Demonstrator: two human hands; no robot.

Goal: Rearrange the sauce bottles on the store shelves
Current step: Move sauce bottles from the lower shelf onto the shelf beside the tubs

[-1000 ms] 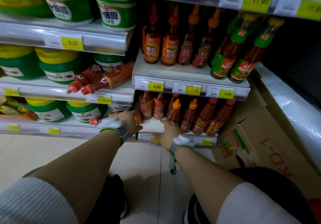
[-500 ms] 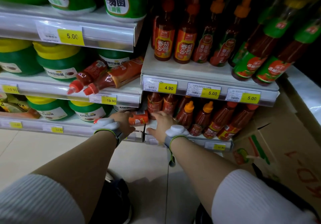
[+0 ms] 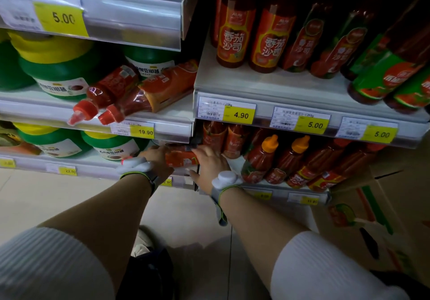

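Left hand (image 3: 155, 162) grips one end of a lying bottle (image 3: 180, 157) at the lowest shelf's (image 3: 97, 162) right end; right hand (image 3: 210, 163), fingers spread, rests on the other end without closing. Advisable: keep both ends supported, stand it beside the upright bottles (image 3: 258, 160), label outward.

Btl (image 3: 181, 158) lying on bottom shelf (image 3: 97, 163) btwn both hands, upright btls (image 3: 260, 160) to right.

white store shelves (image 3: 274, 83), yellow price tags: upper right, upright sauce bottles (image 3: 235, 32); middle left, green tubs (image 3: 58, 76), two bottles lying flat (image 3: 130, 97); bottom, tubs, orange-capped bottles (image 3: 260, 160).
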